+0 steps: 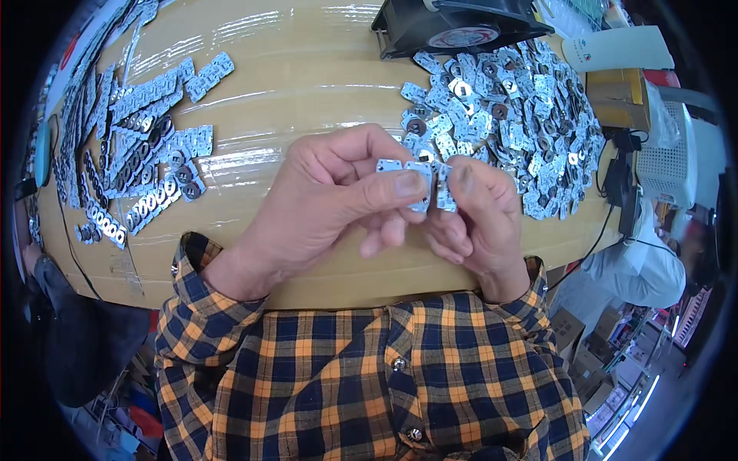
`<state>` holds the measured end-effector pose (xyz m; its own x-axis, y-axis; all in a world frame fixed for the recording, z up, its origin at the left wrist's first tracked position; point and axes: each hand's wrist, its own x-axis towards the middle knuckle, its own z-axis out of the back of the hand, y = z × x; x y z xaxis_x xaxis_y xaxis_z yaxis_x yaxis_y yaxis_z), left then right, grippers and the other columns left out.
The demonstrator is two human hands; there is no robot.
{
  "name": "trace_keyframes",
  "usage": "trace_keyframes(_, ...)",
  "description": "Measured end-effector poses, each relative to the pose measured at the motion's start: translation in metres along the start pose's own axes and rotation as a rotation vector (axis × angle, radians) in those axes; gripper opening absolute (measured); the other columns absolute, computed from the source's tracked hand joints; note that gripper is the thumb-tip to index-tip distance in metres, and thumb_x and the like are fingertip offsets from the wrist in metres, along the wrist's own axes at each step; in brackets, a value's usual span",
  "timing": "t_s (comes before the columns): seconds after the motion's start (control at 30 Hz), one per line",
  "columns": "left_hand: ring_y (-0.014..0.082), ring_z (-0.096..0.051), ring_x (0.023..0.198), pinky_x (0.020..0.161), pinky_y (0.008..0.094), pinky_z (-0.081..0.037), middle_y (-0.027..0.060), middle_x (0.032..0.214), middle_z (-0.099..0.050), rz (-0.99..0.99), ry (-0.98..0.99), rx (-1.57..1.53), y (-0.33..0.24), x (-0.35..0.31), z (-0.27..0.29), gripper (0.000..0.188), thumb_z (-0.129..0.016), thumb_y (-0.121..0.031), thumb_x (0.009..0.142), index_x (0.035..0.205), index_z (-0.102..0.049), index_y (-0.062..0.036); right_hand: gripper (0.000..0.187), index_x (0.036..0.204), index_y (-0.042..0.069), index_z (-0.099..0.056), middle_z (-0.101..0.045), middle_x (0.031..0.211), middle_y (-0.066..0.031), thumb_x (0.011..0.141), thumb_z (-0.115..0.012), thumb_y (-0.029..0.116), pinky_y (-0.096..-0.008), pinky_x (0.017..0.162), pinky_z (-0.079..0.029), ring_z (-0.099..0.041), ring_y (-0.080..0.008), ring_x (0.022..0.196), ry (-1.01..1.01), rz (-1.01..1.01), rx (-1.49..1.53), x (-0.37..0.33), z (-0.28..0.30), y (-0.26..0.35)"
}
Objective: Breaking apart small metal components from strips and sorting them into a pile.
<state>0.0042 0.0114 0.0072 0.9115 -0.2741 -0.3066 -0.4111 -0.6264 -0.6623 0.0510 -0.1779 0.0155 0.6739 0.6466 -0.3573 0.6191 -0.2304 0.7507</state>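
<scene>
My left hand (327, 180) pinches a short strip of small pale circuit boards (390, 165) between thumb and fingers, above the middle of the table. Close against it, my right hand (488, 211) grips a board at the strip's right end (444, 196), tilted away from the rest. A dark gap shows between the two pieces, and whether they are still joined I cannot tell. To the right lies a wide heap of loose little circuit boards (530, 131), many with a round dark or silvery part. Unseparated board strips (154, 96) lie in rows on the left.
A black fan (461, 27) stands at the far edge behind the heap. Right of it are a white cup-like container (619, 50), a cardboard box (615, 100) and a white perforated basket (667, 161). Cables run down both table sides. A dark-clothed person's arm (46, 269) shows at far left.
</scene>
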Motion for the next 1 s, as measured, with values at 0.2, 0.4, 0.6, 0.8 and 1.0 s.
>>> trace_keyframes(0.2,0.0114,-0.064,0.067,0.056,0.0208,-0.051,0.0084,0.085,-0.066,-0.472,-0.099,0.576,0.011,-0.003,-0.003,0.015,-0.057,0.0,0.091,0.106,-0.06,0.0035,0.033,0.076,0.003,-0.047,-0.045,0.052,-0.002,0.101,-0.045,0.023,-0.0209,0.035,-0.029,-0.034,-0.0057,0.037,-0.119,0.157,-0.31,-0.001,0.002,-0.003)
trace_keyframes(0.4,0.0132,-0.065,0.067,0.057,0.0217,-0.049,0.0096,0.083,-0.066,-0.843,-0.146,1.091,0.012,-0.003,-0.003,0.02,-0.062,0.008,0.084,0.103,-0.063,0.0043,0.027,0.081,0.001,-0.061,-0.053,0.055,0.0023,0.098,-0.054,0.021,-0.0163,0.039,-0.029,-0.041,-0.0001,0.042,-0.109,0.179,-0.413,-0.005,0.006,-0.005)
trace_keyframes(0.6,0.0152,-0.065,0.066,0.057,0.0225,-0.049,0.0106,0.081,-0.067,-0.895,-0.15,1.084,0.009,-0.001,-0.005,0.023,-0.066,0.008,0.08,0.102,-0.064,0.003,0.027,0.081,0.001,-0.061,-0.053,0.055,0.0025,0.098,-0.054,0.021,-0.0164,0.039,-0.029,-0.04,0.0,0.042,-0.172,0.212,-0.269,-0.002,0.006,-0.007)
trace_keyframes(0.8,0.0158,-0.066,0.067,0.057,0.0243,-0.05,0.0109,0.081,-0.067,-0.948,-0.22,1.146,0.013,0.001,-0.003,0.021,-0.067,0.007,0.079,0.1,-0.064,0.0036,0.023,0.082,0.001,-0.062,-0.053,0.055,0.0029,0.097,-0.055,0.018,-0.0165,0.039,-0.029,-0.042,0.0,0.042,-0.047,0.224,-0.541,-0.005,0.004,-0.004)
trace_keyframes(1.0,0.016,-0.065,0.065,0.056,0.0243,-0.049,0.0109,0.079,-0.066,-0.922,-0.175,1.114,0.009,-0.001,-0.005,0.022,-0.067,0.008,0.079,0.1,-0.064,0.0039,0.026,0.081,0.001,-0.061,-0.052,0.054,0.0029,0.098,-0.054,0.02,-0.0169,0.039,-0.029,-0.04,-0.0001,0.042,-0.16,0.231,-0.295,-0.003,0.009,-0.009)
